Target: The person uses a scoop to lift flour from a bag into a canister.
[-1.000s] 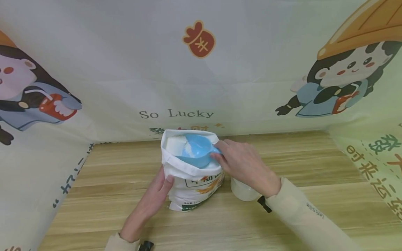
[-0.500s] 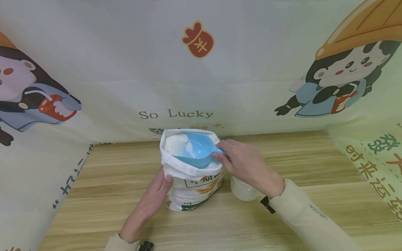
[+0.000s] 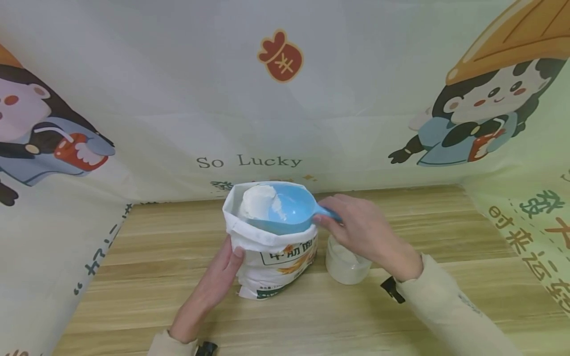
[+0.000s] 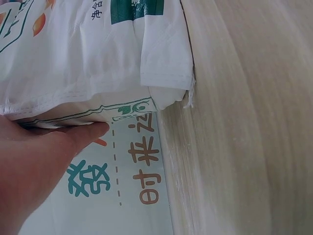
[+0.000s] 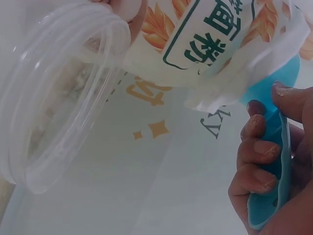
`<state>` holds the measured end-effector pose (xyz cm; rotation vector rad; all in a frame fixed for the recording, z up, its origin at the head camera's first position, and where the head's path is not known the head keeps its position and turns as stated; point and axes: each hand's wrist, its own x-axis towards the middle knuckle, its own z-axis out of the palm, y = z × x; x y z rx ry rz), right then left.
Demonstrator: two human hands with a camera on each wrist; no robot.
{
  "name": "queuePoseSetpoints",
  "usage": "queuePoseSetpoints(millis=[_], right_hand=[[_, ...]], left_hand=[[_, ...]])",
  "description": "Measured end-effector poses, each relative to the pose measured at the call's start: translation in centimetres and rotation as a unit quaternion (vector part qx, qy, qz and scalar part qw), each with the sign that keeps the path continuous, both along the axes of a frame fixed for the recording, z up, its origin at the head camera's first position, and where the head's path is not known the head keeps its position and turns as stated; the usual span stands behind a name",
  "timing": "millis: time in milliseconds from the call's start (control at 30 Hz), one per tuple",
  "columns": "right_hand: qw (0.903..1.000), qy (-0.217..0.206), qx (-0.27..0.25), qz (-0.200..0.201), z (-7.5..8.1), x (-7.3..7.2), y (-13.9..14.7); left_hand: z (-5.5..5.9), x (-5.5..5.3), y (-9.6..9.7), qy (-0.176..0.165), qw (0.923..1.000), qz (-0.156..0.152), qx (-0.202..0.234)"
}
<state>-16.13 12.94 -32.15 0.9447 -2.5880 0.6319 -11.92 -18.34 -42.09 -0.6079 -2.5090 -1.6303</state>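
A white bag of flour (image 3: pixel 273 267) stands upright on the table with its top folded open. My left hand (image 3: pixel 215 277) holds it at the left side, thumb on the front; in the left wrist view the fingers (image 4: pixel 90 133) lie against the bag's side. My right hand (image 3: pixel 362 230) grips the handle of a blue scoop (image 3: pixel 294 202), fingers curled round it in the right wrist view. The scoop carries a heap of white flour (image 3: pixel 258 201) and sits at the bag's mouth. Just right of the bag, partly under my right hand, is a clear plastic jar (image 3: pixel 347 264) without a lid.
The wooden table (image 3: pixel 156 257) extends to both sides and in front of the bag. A printed cloth (image 3: pixel 356 99) with cartoon figures and lettering hangs as a wall behind and at the sides. Whitish contents show inside the jar.
My right hand has moved to the right and slightly up, raising the scoop higher in the bag's mouth with flour in it. The left hand has stayed on the bag.
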Motion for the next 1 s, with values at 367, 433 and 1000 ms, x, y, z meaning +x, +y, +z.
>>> queuePoseSetpoints(millis=[367, 433, 1000], right_hand=[[0.9995, -0.002, -0.03, -0.007, 0.5, 0.1, 1.1], [0.9994, -0.001, -0.034, -0.007, 0.7, 0.2, 1.4], [0.9991, 0.0, -0.028, -0.031, 2.3, 1.0, 3.3]], left_hand=[[0.0, 0.1, 0.0, -0.001, 1.0, 0.004, -0.003], [0.0, 0.1, 0.0, -0.001, 1.0, 0.004, -0.002], [0.0, 0.2, 0.0, -0.004, 1.0, 0.002, 0.0]])
